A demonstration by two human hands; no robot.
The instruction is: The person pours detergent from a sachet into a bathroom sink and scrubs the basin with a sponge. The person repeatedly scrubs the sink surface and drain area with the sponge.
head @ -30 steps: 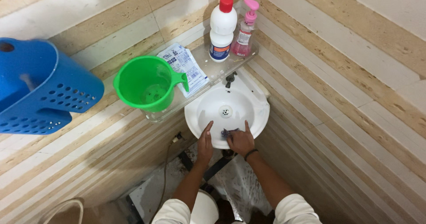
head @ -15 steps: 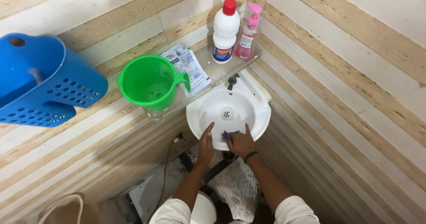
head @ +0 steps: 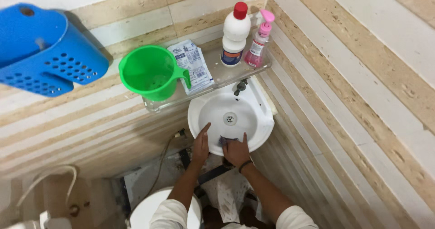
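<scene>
A small white corner sink point(head: 253, 122) hangs below a clear shelf. My left hand point(head: 200, 145) rests flat on the sink's near rim, fingers together and pointing into the bowl. My right hand point(head: 235, 151) presses a small dark blue scrubbing pad point(head: 224, 140) against the inside front wall of the bowl. A black band circles my right wrist. The drain point(head: 229, 118) sits in the middle of the bowl and a dark tap point(head: 239, 88) stands at the back.
On the clear shelf point(head: 222, 75) stand a green mug point(head: 152, 73), a flat printed sachet point(head: 192, 63), a white bottle with a red cap point(head: 235, 34) and a pink pump bottle point(head: 259, 41). A blue perforated basket point(head: 43, 50) hangs at upper left. A white bucket point(head: 158, 206) sits below.
The view has shifted, so everything sits a little lower and left in frame. My right hand with the pad has slid slightly left along the bowl's front; the left hand stays on the rim.
</scene>
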